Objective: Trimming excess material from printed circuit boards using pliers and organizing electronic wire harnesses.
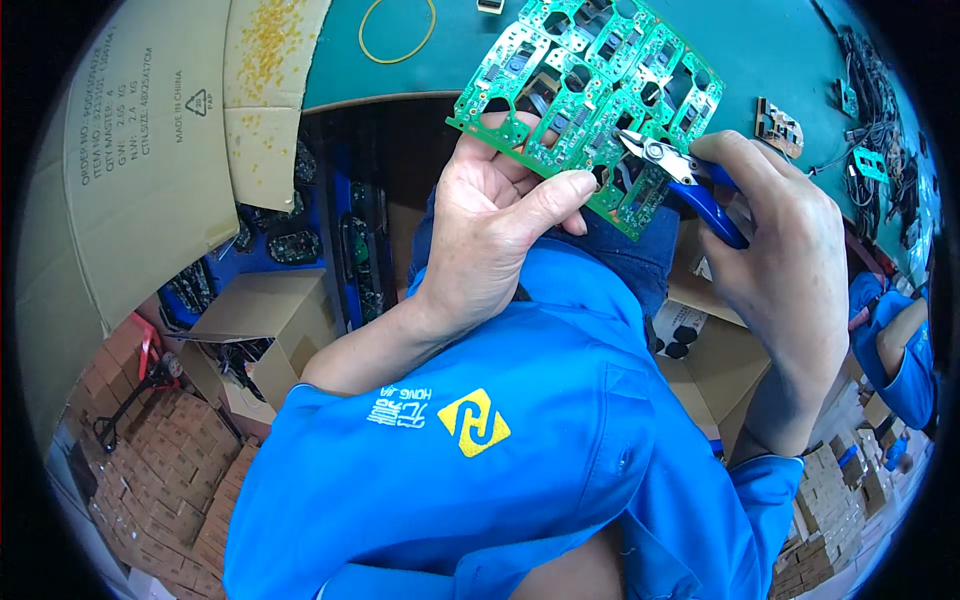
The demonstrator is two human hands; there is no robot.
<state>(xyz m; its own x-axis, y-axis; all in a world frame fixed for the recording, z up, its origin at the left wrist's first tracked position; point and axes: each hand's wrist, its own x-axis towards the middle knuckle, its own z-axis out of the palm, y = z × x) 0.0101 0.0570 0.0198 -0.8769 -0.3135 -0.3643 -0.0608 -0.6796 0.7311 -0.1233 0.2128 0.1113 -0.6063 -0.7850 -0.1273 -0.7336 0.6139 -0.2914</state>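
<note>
A green circuit board panel (600, 70) with several cut-out openings is tilted up over the near edge of the table. My left hand (510, 200) grips its lower left edge, thumb on the face and fingers behind. In my right hand (775, 215) is a pair of side cutters (690, 180) with blue handles, the fingers wrapped round them. The metal jaws of the cutters lie against the lower right part of the panel; whether they bite on anything is too small to tell.
A yellow ring (398, 58) lies on the green table (345, 75). Right of the panel are a small brown board (779, 127) and black cables (885, 120). Open cardboard boxes (255, 305) stand below. A large carton (130, 150) is at left; another person's arm (905, 335) shows at right.
</note>
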